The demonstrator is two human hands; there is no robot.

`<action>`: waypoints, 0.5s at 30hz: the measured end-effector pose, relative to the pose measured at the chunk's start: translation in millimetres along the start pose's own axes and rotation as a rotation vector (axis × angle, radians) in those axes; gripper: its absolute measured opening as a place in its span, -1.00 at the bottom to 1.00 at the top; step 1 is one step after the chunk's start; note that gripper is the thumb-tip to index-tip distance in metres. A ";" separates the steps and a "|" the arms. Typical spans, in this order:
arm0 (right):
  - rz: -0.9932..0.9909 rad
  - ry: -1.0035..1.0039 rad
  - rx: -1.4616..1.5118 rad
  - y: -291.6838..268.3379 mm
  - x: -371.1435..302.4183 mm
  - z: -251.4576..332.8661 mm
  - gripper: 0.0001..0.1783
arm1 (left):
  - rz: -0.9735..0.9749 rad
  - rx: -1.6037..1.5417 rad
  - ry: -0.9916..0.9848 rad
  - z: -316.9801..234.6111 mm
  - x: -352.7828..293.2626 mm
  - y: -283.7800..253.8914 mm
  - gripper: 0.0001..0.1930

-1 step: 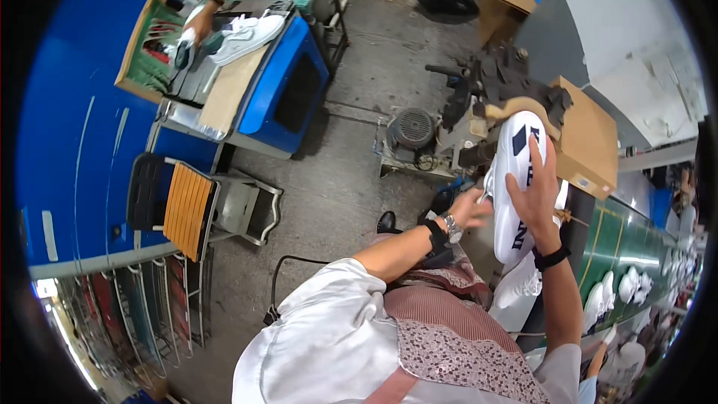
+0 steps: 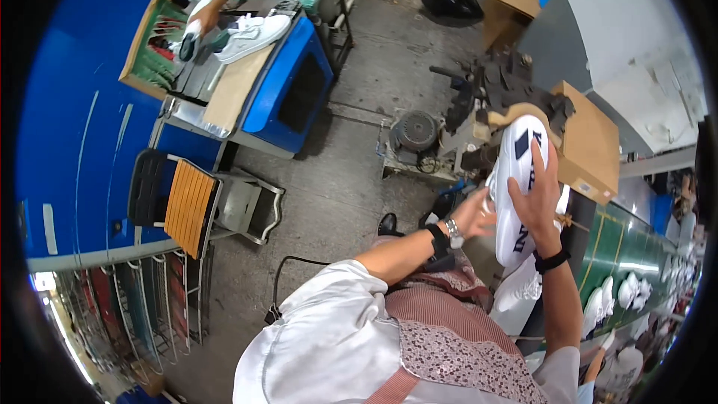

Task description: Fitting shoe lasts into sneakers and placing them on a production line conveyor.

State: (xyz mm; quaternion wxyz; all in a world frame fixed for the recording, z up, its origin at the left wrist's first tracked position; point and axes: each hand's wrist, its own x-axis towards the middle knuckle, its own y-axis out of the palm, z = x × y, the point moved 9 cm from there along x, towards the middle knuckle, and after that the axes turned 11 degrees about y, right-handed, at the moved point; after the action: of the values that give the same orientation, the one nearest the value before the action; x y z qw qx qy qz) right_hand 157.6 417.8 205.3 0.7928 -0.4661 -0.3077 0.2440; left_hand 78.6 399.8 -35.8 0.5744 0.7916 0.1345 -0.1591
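Observation:
A white sneaker (image 2: 511, 213) is held sole up, its long axis pointing away from me. Dark lettering and a dark patch mark the sole. My right hand (image 2: 537, 198) wraps over the sole's right side, thumb across it and fingers along it. Beside the shoe's left edge is my left hand (image 2: 473, 217), with fingers apart and slightly curled toward the upper; their tips are blurred. The shoe's far end lies by a curved tan piece (image 2: 518, 111) on a machine (image 2: 486, 116). Another white shoe (image 2: 517, 286) rests below, nearer my body.
A motor (image 2: 414, 130) sits left of the machine, a cardboard box (image 2: 591, 142) to its right. Several white shoes stand on a green conveyor (image 2: 598, 254). At far left, a co-worker's hand (image 2: 204, 19) holds a shoe over a blue machine (image 2: 288, 93). A slatted chair (image 2: 188, 209) stands left.
The whole view has shifted slightly. My left hand is a little lower beside the shoe; my right hand keeps its hold.

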 end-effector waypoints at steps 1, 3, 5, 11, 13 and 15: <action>0.006 0.007 0.018 0.4 -0.4 0.5 -0.09 | 0.161 -0.107 -0.076 -0.2 -11.0 30.2 -0.14; -0.027 0.026 -0.013 -0.8 -2.6 0.7 -0.07 | 0.218 -0.354 0.038 -2.1 1.1 68.6 -0.14; -0.055 0.017 -0.002 -1.8 -5.2 8.1 -0.07 | 0.175 -0.399 0.156 -16.7 1.9 85.1 -0.15; -0.141 0.020 0.038 -12.5 -15.6 9.8 -0.06 | 0.210 -0.331 0.211 -18.0 -2.8 88.8 -0.20; -0.160 0.025 0.035 -16.0 -20.2 12.4 -0.06 | 0.224 -0.333 0.198 -19.7 -9.8 94.1 -0.20; -0.161 0.050 0.051 -17.9 -23.6 12.7 -0.05 | 0.245 -0.356 0.189 -19.5 -13.8 97.7 -0.21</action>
State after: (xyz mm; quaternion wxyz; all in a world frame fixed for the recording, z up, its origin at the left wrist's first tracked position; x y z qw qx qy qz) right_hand 134.0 401.3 219.9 0.8288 -0.4256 -0.3182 0.1753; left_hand 106.5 388.2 60.1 0.7048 0.6996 0.1167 0.0126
